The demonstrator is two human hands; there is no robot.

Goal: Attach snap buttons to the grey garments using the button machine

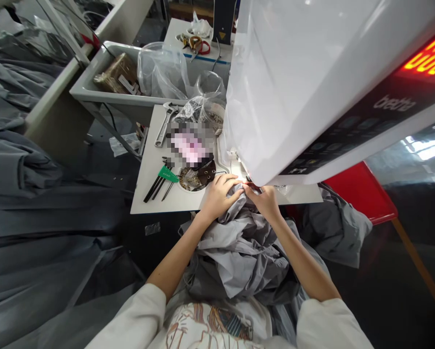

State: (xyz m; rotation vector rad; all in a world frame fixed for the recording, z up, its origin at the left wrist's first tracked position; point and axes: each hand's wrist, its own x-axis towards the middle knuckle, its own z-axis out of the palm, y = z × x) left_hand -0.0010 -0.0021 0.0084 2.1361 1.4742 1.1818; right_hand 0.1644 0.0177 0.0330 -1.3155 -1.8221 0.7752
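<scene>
Crumpled grey fabric (239, 257) lies heaped in folds, its gathered edge reaching under the white sewing machine (297, 97).

Bright sewing-machine lamp (243, 179), fisheye-warped edges, pixelated patch (190, 148), floor (395, 291) perhaps underexposed.

This place is a sewing workshop, it seems. A big sewing machine (297, 92) with a red display (430, 58) stands on a work table (152, 194), and much grey cloth (31, 184) lies around it. Scissors (192, 43), a wrench (165, 125) and a tray (89, 87) are also close by.
</scene>
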